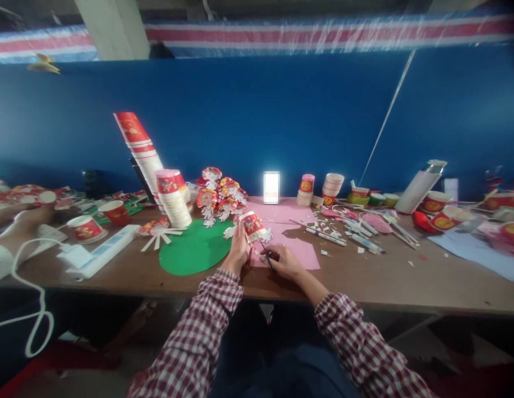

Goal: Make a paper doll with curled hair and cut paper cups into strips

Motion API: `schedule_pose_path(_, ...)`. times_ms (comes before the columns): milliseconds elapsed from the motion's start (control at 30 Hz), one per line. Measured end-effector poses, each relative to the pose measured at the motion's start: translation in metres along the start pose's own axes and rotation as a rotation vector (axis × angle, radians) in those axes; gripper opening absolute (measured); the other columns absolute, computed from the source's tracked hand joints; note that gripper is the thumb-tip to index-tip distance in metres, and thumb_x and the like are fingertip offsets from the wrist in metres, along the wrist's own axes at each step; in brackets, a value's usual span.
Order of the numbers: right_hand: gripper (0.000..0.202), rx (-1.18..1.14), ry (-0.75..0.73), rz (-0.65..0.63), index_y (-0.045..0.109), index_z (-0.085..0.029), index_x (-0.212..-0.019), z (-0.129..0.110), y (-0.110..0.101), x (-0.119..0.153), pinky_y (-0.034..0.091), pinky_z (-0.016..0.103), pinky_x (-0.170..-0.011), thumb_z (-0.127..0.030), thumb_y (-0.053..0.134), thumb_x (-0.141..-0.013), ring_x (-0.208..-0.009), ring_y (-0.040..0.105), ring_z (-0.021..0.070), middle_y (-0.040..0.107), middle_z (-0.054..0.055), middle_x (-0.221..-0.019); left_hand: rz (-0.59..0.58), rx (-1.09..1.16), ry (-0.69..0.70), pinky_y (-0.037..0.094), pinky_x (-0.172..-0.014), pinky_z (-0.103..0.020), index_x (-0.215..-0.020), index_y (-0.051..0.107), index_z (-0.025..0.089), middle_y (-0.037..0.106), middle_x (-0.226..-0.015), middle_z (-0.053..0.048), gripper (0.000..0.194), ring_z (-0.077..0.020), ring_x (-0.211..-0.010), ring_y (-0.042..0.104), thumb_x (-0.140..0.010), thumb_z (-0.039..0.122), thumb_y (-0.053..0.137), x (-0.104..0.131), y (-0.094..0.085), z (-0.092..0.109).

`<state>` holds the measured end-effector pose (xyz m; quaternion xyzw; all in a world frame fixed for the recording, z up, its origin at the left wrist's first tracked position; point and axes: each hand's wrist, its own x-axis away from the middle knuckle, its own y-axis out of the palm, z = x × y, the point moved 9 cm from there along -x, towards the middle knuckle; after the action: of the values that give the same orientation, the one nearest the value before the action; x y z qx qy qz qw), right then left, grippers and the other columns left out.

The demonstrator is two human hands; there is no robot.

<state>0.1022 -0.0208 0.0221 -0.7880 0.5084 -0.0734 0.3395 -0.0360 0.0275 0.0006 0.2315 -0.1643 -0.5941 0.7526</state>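
My left hand (239, 249) is closed on a red and white printed paper cup (252, 225), tilted with its opening turned down toward my right. Against the cup's lower edge is the tip of a slim dark tool (267, 257), closed in the fingers of my right hand (285, 261). I cannot make out whether it is a knife or scissors. Both hands are above pink paper sheets (302, 251). Left of them lies a round green sheet (194, 249), with several cut paper figures (227, 200) with red and yellow tops standing behind it.
A tall leaning stack of paper cups (147, 157) stands at the back left. A white power strip (105, 251) with a cable lies left. Paper scraps, pens (326, 236) and more cups (334, 185) cover the right. Another person's arm (22, 226) reaches in at far left.
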Motion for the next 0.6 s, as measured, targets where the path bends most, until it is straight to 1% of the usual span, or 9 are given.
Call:
schedule_pose_path(67, 0.034, 0.002, -0.003, 0.003, 0.068, -0.017, -0.092, -0.0006, -0.0004, 0.0002, 0.032, 0.021, -0.051, -0.047, 0.057, -0.079, -0.056, 0.045, 0.0107, 0.056, 0.000, -0.063, 0.044, -0.019, -0.011, 0.045, -0.056, -0.023, -0.088, 0.052, 0.020, 0.058, -0.077, 0.000, 0.038, -0.0110, -0.062, 0.054, -0.080, 0.057, 0.053, 0.0014, -0.0018, 0.0005)
schedule_pose_path(133, 0.034, 0.003, -0.005, 0.008, 0.068, -0.017, -0.092, -0.0011, -0.0008, 0.0003, 0.032, 0.021, -0.051, -0.047, 0.057, -0.080, -0.056, 0.045, 0.0109, 0.056, 0.000, -0.063, 0.057, -0.022, -0.011, 0.044, -0.056, -0.023, -0.086, 0.052, 0.020, 0.058, -0.076, -0.001, 0.038, -0.0109, -0.061, 0.054, -0.080, 0.057, 0.052, 0.0021, -0.0014, 0.0012)
schedule_pose_path(233, 0.033, -0.004, -0.005, 0.006, 0.068, -0.017, -0.092, -0.0016, -0.0005, 0.0002, 0.033, 0.021, -0.052, -0.045, 0.057, -0.079, -0.056, 0.046, 0.0108, 0.057, 0.000, -0.064, 0.053, -0.010, -0.010, 0.044, -0.057, -0.024, -0.087, 0.053, 0.020, 0.058, -0.076, -0.001, 0.038, -0.0113, -0.062, 0.054, -0.079, 0.058, 0.054, 0.0012, -0.0012, 0.0003)
schedule_pose_path(400, 0.033, -0.007, -0.001, 0.003, 0.068, -0.017, -0.092, -0.0020, -0.0003, -0.0002, 0.032, 0.021, -0.051, -0.046, 0.057, -0.080, -0.055, 0.045, 0.0104, 0.056, 0.000, -0.062, 0.031, -0.012, 0.001, 0.046, -0.059, -0.025, -0.095, 0.055, 0.020, 0.060, -0.082, -0.002, 0.043, -0.0120, -0.066, 0.056, -0.078, 0.060, 0.053, -0.0003, -0.0012, -0.0014)
schedule_pose_path(500, 0.034, 0.005, -0.006, -0.002, 0.068, -0.017, -0.092, -0.0019, 0.0000, -0.0004, 0.032, 0.021, -0.051, -0.046, 0.057, -0.080, -0.055, 0.046, 0.0104, 0.056, 0.000, -0.062, 0.030, -0.022, -0.005, 0.045, -0.057, -0.023, -0.093, 0.055, 0.020, 0.060, -0.082, -0.001, 0.042, -0.0112, -0.064, 0.056, -0.078, 0.060, 0.054, 0.0008, -0.0005, -0.0011)
schedule_pose_path(600, 0.034, 0.017, -0.006, 0.002, 0.068, -0.017, -0.092, -0.0009, -0.0001, -0.0005, 0.032, 0.021, -0.051, -0.046, 0.057, -0.080, -0.054, 0.045, 0.0103, 0.056, -0.001, -0.061, 0.027, -0.011, -0.006, 0.047, -0.059, -0.024, -0.092, 0.054, 0.020, 0.059, -0.082, -0.001, 0.041, -0.0113, -0.066, 0.057, -0.079, 0.059, 0.054, 0.0021, 0.0010, 0.0006)
